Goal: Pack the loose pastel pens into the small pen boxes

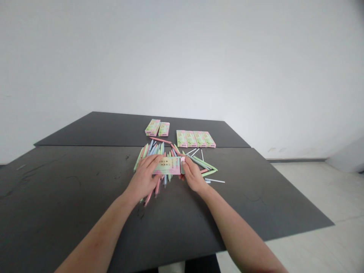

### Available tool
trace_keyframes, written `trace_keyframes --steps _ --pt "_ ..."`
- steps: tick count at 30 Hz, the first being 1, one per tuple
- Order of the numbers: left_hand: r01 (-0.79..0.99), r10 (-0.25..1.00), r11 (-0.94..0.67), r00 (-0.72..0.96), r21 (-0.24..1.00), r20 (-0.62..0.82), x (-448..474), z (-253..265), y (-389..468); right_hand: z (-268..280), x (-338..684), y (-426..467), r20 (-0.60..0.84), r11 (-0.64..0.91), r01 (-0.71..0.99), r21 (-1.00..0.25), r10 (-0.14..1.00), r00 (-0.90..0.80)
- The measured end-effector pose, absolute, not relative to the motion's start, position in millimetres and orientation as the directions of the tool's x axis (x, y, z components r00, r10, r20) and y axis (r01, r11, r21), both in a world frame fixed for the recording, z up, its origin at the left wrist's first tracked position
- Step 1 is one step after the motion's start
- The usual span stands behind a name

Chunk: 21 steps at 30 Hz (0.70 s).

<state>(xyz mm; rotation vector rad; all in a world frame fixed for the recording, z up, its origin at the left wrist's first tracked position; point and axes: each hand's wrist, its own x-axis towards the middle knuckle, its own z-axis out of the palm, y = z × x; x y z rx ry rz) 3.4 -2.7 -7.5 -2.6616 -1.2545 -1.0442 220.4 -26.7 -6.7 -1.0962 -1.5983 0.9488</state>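
Between my two hands is a flat pink, green and yellow pen box (169, 165), held level above a heap of pens. My left hand (145, 176) grips its left end, fingers over the top. My right hand (194, 174) closes on the right end, where a flap (182, 165) shows a narrow gap from the printed face. Beneath and around the box lie loose pastel pens (153, 149) in green, pink and blue, pointing many ways. Some of them are hidden by my hands and the box.
Farther back stand a small stack of similar boxes (152, 127) with a single box (164, 129) beside it. A row of several boxes (196, 139) lies to the right. Thin white sticks (215, 181) lie right of the heap. The dark table (71, 197) meets a white wall behind.
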Motion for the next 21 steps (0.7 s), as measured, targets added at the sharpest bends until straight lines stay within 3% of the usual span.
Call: trace_keyframes --steps 15,21 --pt "0.712 0.698 -0.655 0.441 0.255 0.564 5.4 -7.3 -4.8 -1.3 217.2 -29.6 0.375 0.393 0.435 -0.81 0.918 -0.13" --pt "0.723 0.706 -0.64 0.422 0.259 0.568 7.8 -8.0 -7.2 -0.5 212.8 -32.2 0.372 0.381 0.413 -0.827 0.922 -0.106"
